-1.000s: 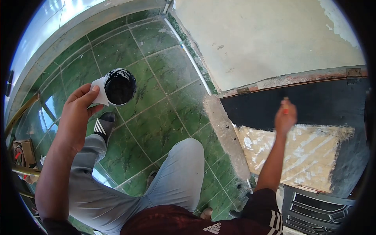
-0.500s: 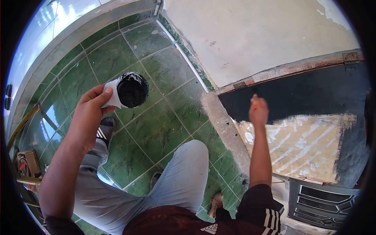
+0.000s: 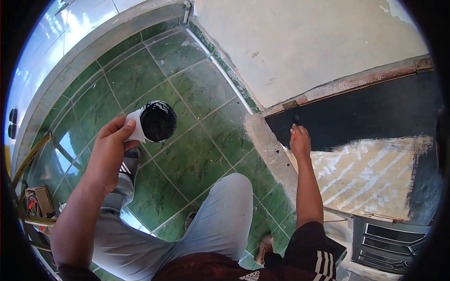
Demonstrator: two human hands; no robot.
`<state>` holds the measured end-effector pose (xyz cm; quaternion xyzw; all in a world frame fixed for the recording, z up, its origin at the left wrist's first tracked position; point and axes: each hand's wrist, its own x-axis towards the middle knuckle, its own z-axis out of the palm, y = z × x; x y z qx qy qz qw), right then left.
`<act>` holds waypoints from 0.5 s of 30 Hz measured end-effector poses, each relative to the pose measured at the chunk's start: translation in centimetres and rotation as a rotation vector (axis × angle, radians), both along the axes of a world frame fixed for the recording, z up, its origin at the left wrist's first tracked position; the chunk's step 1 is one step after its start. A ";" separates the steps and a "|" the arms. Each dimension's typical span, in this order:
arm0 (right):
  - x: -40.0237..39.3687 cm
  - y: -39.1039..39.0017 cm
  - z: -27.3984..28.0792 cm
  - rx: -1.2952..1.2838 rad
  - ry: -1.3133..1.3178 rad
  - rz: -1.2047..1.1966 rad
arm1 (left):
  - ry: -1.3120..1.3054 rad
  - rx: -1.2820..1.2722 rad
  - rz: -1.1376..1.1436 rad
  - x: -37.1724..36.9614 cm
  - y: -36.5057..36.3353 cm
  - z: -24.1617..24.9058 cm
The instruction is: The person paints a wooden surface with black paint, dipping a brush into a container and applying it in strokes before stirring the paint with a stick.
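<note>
My left hand (image 3: 112,138) is closed on a round cup of black paint (image 3: 158,122). Its fingers pinch a white flap (image 3: 136,125) at the cup's side, and black and white smears coat the rim. Over at the panel, my right hand (image 3: 300,141) is closed round a small paintbrush (image 3: 294,127) with a red-orange part showing. The brush's bristles are hard to make out against the dark surface. The door-like panel (image 3: 356,110) is black along its upper part and right side. Its pale wooden area (image 3: 365,175) carries white diagonal streaks below the black.
A raised concrete sill (image 3: 265,140) runs between green floor tiles (image 3: 187,154) and the panel. A white pipe (image 3: 220,72) lies along the wall base. At left are a cardboard box (image 3: 40,199) and yellowish metal bars (image 3: 30,159). A dark grille (image 3: 389,243) stands lower right.
My right hand with the paintbrush has moved left and slightly down, toward the panel's left edge. The paint cup sits a little lower in view, still in my left hand.
</note>
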<state>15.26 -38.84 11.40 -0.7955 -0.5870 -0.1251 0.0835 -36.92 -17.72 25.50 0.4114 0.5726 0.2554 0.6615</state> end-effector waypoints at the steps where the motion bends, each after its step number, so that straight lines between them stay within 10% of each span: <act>1: 0.2 -0.1 0.1 -0.017 0.005 -0.060 | 0.004 -0.002 -0.005 -0.1 0.1 -0.1; 10: -0.2 1.9 19.1 0.747 -0.490 -0.058 | 0.024 0.002 -0.002 -0.5 0.7 -0.3; 15: 0.9 0.7 10.9 0.494 -0.398 -0.031 | 0.024 -0.001 0.000 -0.5 0.4 -0.3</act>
